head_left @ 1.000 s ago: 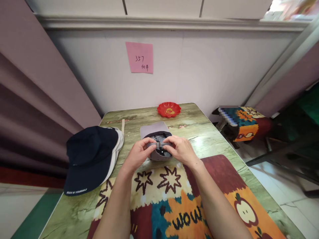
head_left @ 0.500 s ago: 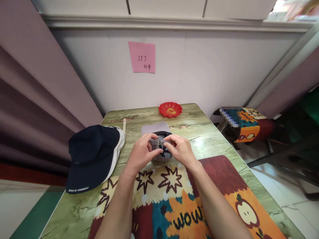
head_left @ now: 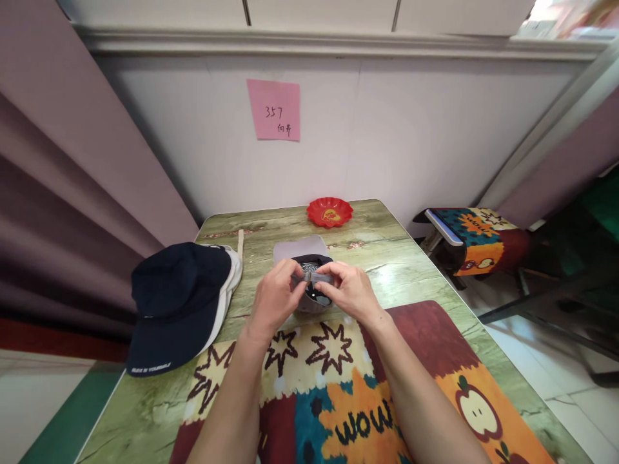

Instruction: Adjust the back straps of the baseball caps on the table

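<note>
A grey baseball cap (head_left: 300,247) rests on the table with its brim toward the wall and its dark lining facing up. Across its back runs a grey adjustment strap (head_left: 320,278) with a small metal buckle (head_left: 307,276). My left hand (head_left: 278,289) pinches the strap at the buckle's left side between thumb and fingers. On the right, my right hand (head_left: 352,291) is closed on the strap's other part. Beside my left forearm, a navy cap (head_left: 181,290) with white lettering on its brim lies stacked on a white cap (head_left: 231,283).
Near the wall sits a red scalloped dish (head_left: 330,212). A colourful mat (head_left: 411,341) covers the table's near part. A pink note (head_left: 274,109) is stuck on the wall. At right stands a stool (head_left: 488,238) with a patterned cover and a phone-like device (head_left: 443,227).
My fingers have shifted along the strap, so its buckle now shows between my hands. The left thumb has drawn back toward the left. The cap has stayed in place.
</note>
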Demonstrator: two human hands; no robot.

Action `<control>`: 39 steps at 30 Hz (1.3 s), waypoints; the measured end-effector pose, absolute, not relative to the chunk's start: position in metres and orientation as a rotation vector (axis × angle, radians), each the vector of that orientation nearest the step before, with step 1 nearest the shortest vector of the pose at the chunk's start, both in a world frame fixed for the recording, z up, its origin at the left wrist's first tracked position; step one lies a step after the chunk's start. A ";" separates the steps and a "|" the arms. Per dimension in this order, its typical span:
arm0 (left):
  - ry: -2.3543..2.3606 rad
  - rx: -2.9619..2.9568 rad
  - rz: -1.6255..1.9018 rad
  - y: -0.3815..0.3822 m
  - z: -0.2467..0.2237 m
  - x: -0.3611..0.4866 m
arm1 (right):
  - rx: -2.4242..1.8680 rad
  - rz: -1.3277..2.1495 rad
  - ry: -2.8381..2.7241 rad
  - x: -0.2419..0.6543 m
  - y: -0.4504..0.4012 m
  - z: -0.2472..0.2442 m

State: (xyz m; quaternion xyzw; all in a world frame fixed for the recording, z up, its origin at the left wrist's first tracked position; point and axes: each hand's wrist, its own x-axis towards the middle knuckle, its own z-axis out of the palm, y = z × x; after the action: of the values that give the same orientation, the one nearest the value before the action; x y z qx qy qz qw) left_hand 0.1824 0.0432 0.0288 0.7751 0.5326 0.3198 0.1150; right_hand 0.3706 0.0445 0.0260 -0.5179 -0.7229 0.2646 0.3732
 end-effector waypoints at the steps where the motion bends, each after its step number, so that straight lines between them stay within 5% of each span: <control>1: 1.546 2.242 0.931 0.043 0.029 0.182 | -1.324 0.669 -1.850 0.370 0.045 0.026; 39: 1.343 1.870 0.936 0.045 0.029 0.183 | -1.345 0.681 -1.778 0.368 0.043 0.029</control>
State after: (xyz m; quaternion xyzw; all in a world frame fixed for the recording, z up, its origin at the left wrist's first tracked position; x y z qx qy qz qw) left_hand 0.1835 0.0446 0.0289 0.7124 0.5115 0.3566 0.3221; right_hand 0.3682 0.0428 0.0290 -0.5302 -0.7008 0.2687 0.3944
